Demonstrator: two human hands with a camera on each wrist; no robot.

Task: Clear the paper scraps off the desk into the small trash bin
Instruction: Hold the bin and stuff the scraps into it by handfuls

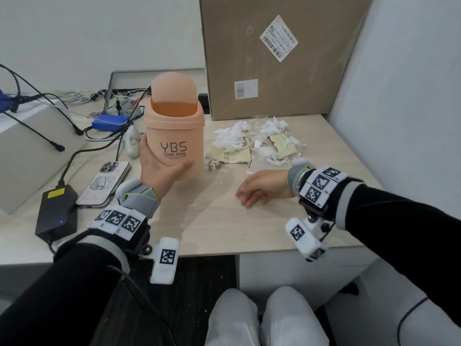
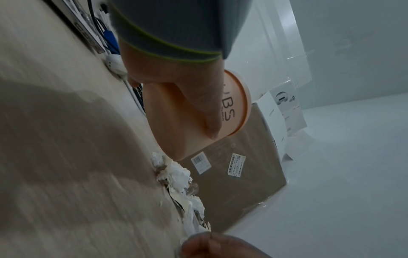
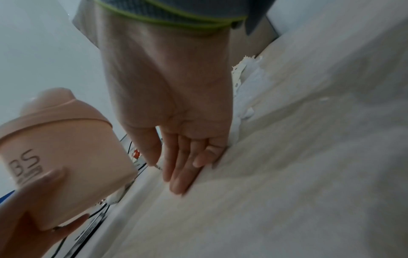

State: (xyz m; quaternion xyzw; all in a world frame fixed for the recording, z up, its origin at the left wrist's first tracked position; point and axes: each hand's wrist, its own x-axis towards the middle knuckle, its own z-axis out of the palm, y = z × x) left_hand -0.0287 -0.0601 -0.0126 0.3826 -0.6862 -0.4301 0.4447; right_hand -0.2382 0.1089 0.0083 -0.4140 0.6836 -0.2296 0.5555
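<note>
A small peach trash bin (image 1: 173, 136) marked "YBS Clean living" stands with its swing lid tipped open. My left hand (image 1: 159, 168) grips its lower body, thumb across the front; the same bin (image 2: 194, 118) and thumb fill the left wrist view. A heap of white and beige paper scraps (image 1: 254, 143) lies on the desk (image 1: 204, 221) to the right of the bin, in front of a cardboard box. My right hand (image 1: 259, 188) rests edge-down on the desk just in front of the scraps, fingers straight (image 3: 187, 160), holding nothing. The bin (image 3: 59, 157) shows at left in the right wrist view.
A large cardboard box (image 1: 277, 56) stands behind the scraps. A phone (image 1: 104, 183), a black power brick (image 1: 56, 213), a blue device (image 1: 109, 122) and tangled cables lie left of the bin. A white wall panel (image 1: 399, 71) bounds the desk's right side.
</note>
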